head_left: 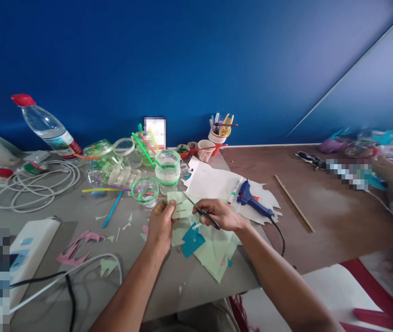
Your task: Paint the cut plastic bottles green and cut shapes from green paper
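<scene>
My left hand (163,220) pinches a pale green sheet of paper (180,206) by its left edge, thumb on top. Through my right hand's (220,214) fingers run the black handles of a pair of scissors (207,216), whose blades point up and left across the paper's right side. Slits show in the sheet. Below both hands lie more pale green paper pieces (213,258) and a teal paper scrap (193,240). Just beyond the left hand stand a clear cup with a green rim (145,191) and a taller clear plastic container (168,168).
A blue glue gun (253,199) rests on torn white paper (210,180). Right of it lies a wooden stick (294,203). At left are a water bottle (49,127), coiled white cable (37,184), a power strip (33,249) and pink scraps (79,249). Another person's hand (392,170) is at far right.
</scene>
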`<state>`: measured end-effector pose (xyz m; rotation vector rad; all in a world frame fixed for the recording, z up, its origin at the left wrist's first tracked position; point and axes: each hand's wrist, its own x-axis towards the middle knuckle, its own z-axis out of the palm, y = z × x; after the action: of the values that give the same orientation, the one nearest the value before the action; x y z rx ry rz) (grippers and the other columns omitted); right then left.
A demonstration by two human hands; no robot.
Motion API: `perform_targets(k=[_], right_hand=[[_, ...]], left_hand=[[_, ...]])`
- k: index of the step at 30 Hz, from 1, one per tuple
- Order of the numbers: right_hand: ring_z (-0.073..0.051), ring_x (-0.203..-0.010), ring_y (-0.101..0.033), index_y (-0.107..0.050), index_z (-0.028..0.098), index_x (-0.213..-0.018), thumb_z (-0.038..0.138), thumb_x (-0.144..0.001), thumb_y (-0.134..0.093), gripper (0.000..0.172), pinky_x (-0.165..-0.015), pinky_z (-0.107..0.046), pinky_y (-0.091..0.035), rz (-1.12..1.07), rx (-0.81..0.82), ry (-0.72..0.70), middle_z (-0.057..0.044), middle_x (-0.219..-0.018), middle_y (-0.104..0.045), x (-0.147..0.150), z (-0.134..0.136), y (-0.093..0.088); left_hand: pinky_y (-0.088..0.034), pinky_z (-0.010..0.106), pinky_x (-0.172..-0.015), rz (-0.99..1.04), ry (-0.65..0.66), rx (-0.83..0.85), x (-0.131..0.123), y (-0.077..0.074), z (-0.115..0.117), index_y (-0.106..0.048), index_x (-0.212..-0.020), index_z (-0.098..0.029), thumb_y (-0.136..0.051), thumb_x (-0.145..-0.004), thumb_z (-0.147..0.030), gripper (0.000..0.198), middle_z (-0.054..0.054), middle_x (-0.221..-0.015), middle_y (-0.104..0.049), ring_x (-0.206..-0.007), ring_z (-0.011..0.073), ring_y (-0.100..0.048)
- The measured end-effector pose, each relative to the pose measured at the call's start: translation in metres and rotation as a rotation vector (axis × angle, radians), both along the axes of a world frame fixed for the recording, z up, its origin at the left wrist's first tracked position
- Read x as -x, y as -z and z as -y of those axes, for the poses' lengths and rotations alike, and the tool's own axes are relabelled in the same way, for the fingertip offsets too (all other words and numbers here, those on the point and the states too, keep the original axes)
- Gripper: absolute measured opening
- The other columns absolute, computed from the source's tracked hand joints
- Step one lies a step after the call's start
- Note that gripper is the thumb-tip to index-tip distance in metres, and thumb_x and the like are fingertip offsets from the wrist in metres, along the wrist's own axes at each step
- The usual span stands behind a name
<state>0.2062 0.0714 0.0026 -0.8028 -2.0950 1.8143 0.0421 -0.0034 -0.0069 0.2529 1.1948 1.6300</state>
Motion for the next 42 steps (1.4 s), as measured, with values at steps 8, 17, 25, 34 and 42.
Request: perform_targets(k=[8,17,25,34,42], right_hand=[[-0.007,-0.052,-0.036,-0.057,0.013,-0.093,0.055,-0.071,-0.068,0.049,-0.049,-0.022,-0.029,-0.015,0.038,0.019,0.006,-0.057,-0.044,0.003,0.002,-0.0025],[-0.007,-0.054,-0.038,-0.058,0.012,-0.095,0.057,-0.072,-0.067,0.051,-0.05,-0.021,-0.03,-0.003,0.01,0.005,0.005,-0.061,-0.045,0.0036,0.0018,0.0001],[-0.008,-0.054,-0.039,-0.058,0.012,-0.094,0.057,-0.072,-0.067,0.051,-0.05,-0.021,-0.03,-0.014,0.015,0.022,0.004,-0.061,-0.046,0.0047,0.0029,-0.0004],[-0.008,-0.052,-0.038,-0.058,0.012,-0.094,0.056,-0.072,-0.068,0.051,-0.048,-0.021,-0.03,-0.01,0.033,0.036,0.005,-0.058,-0.045,0.0049,0.0025,0.0021],[-0.008,-0.052,-0.039,-0.059,0.012,-0.094,0.056,-0.072,-0.068,0.05,-0.049,-0.021,-0.031,-0.003,0.013,0.051,0.005,-0.057,-0.046,0.0034,0.0025,0.0032]], left_hand=[[-0.04,0.02,-0.047,-0.031,-0.01,-0.005,-0.0005,0.0062,-0.0006,-0.059,-0.072,-0.018,-0.077,-0.058,-0.032,0.027,-0.004,-0.062,-0.059,-0.05,0.0087,-0.052],[-0.043,0.022,-0.05,0.015,-0.031,0.049,0.001,0.0055,-0.0019,-0.058,-0.073,-0.017,-0.079,-0.054,-0.033,0.032,-0.004,-0.064,-0.06,-0.054,0.0094,-0.054],[-0.044,0.022,-0.05,0.027,-0.029,0.056,0.0003,0.0057,-0.0029,-0.057,-0.071,-0.017,-0.08,-0.052,-0.033,0.034,-0.004,-0.065,-0.059,-0.054,0.0091,-0.054],[-0.045,0.022,-0.047,0.025,-0.028,0.059,-0.0008,0.0027,-0.0015,-0.057,-0.07,-0.017,-0.08,-0.05,-0.033,0.034,-0.003,-0.065,-0.06,-0.054,0.0094,-0.054],[-0.044,0.021,-0.048,0.04,-0.02,0.031,0.0007,0.0052,-0.002,-0.059,-0.072,-0.016,-0.08,-0.051,-0.033,0.034,-0.004,-0.063,-0.061,-0.052,0.0086,-0.054]])
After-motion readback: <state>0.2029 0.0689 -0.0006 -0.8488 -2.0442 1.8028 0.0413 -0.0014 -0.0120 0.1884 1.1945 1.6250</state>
